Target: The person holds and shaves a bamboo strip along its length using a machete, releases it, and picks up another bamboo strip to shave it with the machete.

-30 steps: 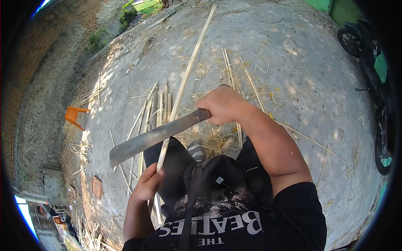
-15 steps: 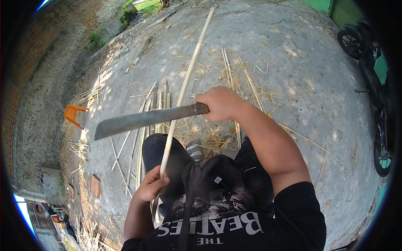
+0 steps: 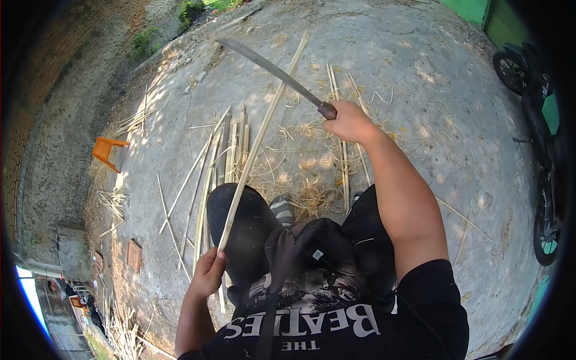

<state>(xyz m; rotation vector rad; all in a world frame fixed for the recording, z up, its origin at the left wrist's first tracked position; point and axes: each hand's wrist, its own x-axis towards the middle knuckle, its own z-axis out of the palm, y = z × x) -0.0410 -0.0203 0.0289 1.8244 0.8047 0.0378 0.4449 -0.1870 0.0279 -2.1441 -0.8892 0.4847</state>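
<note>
My left hand (image 3: pixel 208 271) is closed around the near end of a long, pale bamboo strip (image 3: pixel 259 141). The strip slants away over my left thigh, its far end out over the concrete. My right hand (image 3: pixel 350 122) grips the dark handle of a machete (image 3: pixel 273 69). The blade points up and to the left, seen nearly edge-on, and crosses the strip's far part in this view. Whether blade and strip touch I cannot tell. Curled shavings (image 3: pixel 306 195) lie on the ground between my feet.
Several bamboo strips (image 3: pixel 210 162) lie left of my knees, and others (image 3: pixel 337 144) lie ahead to the right. An orange plastic stool (image 3: pixel 108 152) stands by the left wall. A motorcycle (image 3: pixel 537 138) is at the right edge. A brick (image 3: pixel 134 255) lies at left.
My right hand has moved forward and right with the machete, and the blade has swung to point up-left. My left hand has shifted slightly down and left with the strip's near end.
</note>
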